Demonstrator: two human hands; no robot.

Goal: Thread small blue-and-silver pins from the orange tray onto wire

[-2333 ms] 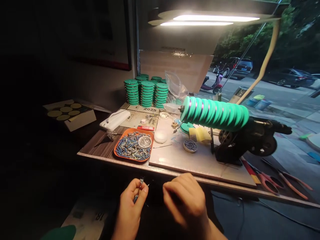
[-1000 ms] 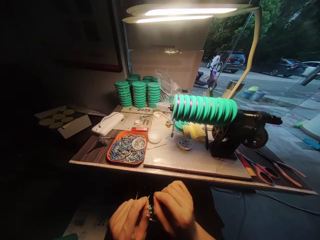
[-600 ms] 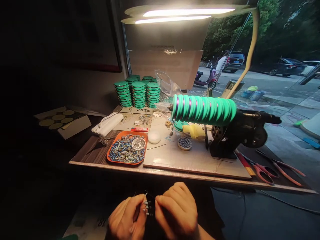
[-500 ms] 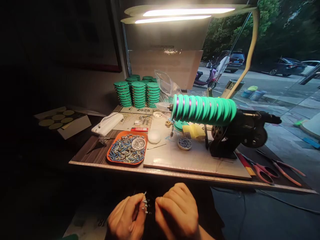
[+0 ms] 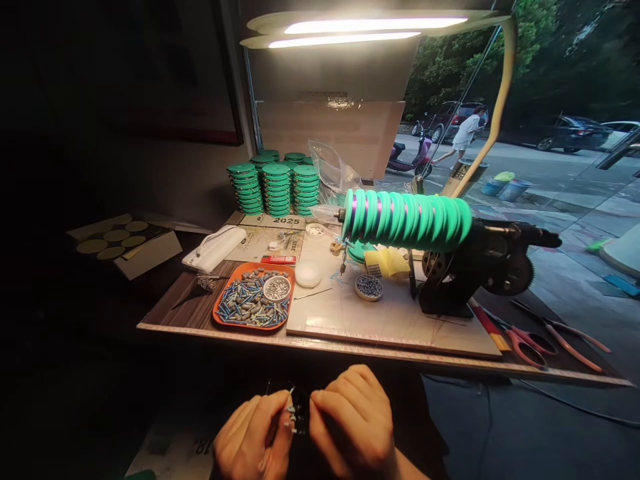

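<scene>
While pale pieces [image 5: 291, 419] are pinched, left hand [image 5: 254, 437]: best held steady, lower centre.
Right hand [image 5: 354, 423]: fingers are closed, contents unclear.

Small pale pieces [image 5: 292, 420] show between the two hands [image 5: 254, 435] before the lamplit table [image 5: 170, 308].

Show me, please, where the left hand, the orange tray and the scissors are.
Left hand [image 5: 250, 432]: head view, back of the hand.
Orange tray [image 5: 273, 327]: head view, near rim.
Scissors [image 5: 515, 333]: head view, base of the handles.
</scene>
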